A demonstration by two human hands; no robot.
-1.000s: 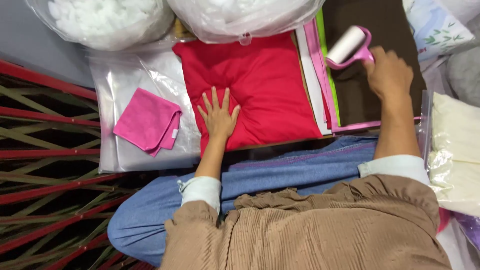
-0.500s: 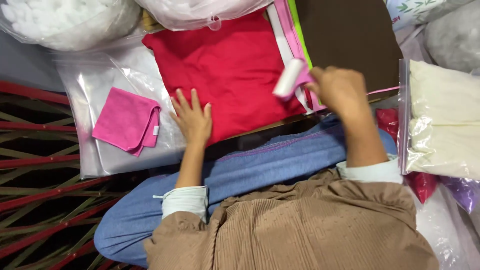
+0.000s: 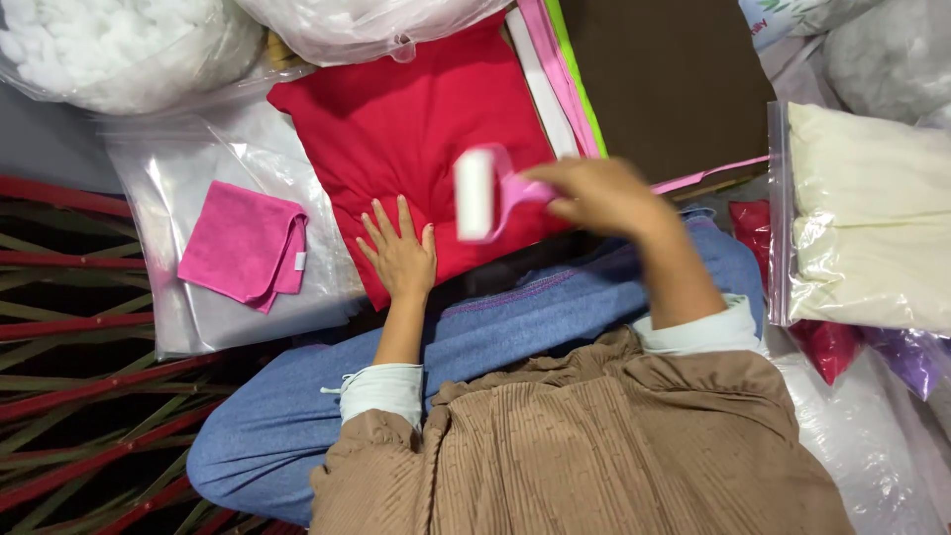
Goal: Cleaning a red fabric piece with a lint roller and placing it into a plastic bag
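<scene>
Cushion (image 3: pixel 416 119), red and square, lies in the middle of the scene, just beyond the person's knees. Left hand (image 3: pixel 401 260) rests flat on the near edge of the cushion, palm down, fingers (image 3: pixel 381 223) spread wide and holding nothing. Right hand (image 3: pixel 599 196) is closed around the pink handle of a lint roller (image 3: pixel 475 194); the white roll stands upright over the right half of the cushion, just right of the left hand (the roll is blurred, so contact with the fabric cannot be confirmed).

To the left of the cushion, a folded pink cloth (image 3: pixel 243 248) lies on a clear plastic bag (image 3: pixel 188 178). At the far left sits a bag of white stuffing (image 3: pixel 109 50); a second clear bag (image 3: pixel 357 25) overlaps the far edge of the cushion. To the right of the cushion, a stack of pink, white and green sheets (image 3: pixel 555 69) borders a brown board (image 3: pixel 664 79). At the right edge stands a zip bag of cream filling (image 3: pixel 872 218), with a red packet (image 3: pixel 822 342) partly under it.
</scene>
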